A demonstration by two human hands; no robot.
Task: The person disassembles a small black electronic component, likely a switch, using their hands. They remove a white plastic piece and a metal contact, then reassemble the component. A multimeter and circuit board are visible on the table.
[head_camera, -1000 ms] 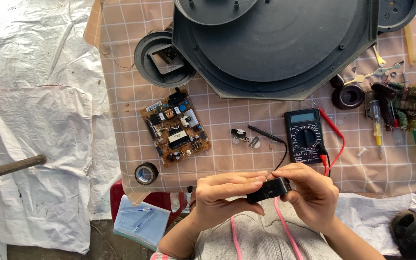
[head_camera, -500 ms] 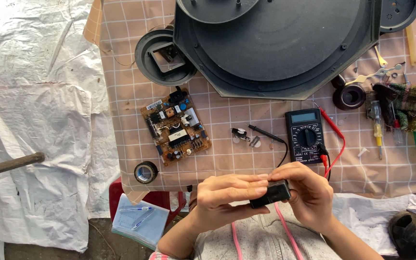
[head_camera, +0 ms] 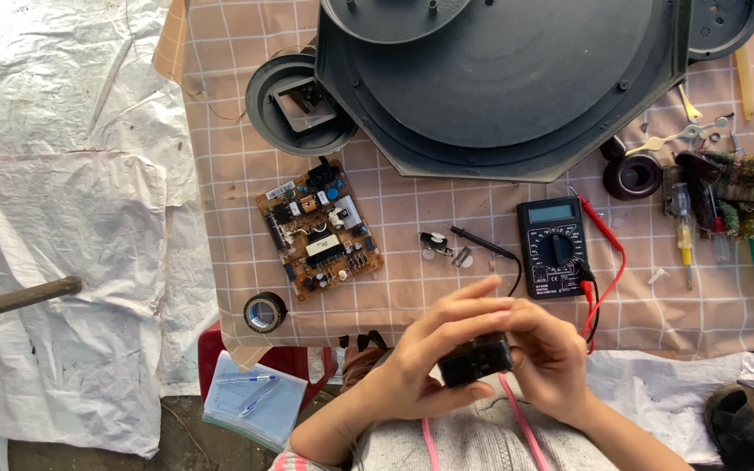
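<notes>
Both hands, left hand (head_camera: 421, 371) and right hand (head_camera: 551, 358), grip a small black box (head_camera: 475, 359) near the meter (head_camera: 553, 248); turning it needs a firm hold.

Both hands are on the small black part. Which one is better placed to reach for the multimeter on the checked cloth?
Probably the right hand: the multimeter lies just beyond it, on its side. The left hand cups most of the small black part, so it could likely keep the hold.

Repair workshop, multimeter (head_camera: 554, 247), circuit board (head_camera: 318, 229), tools
</notes>
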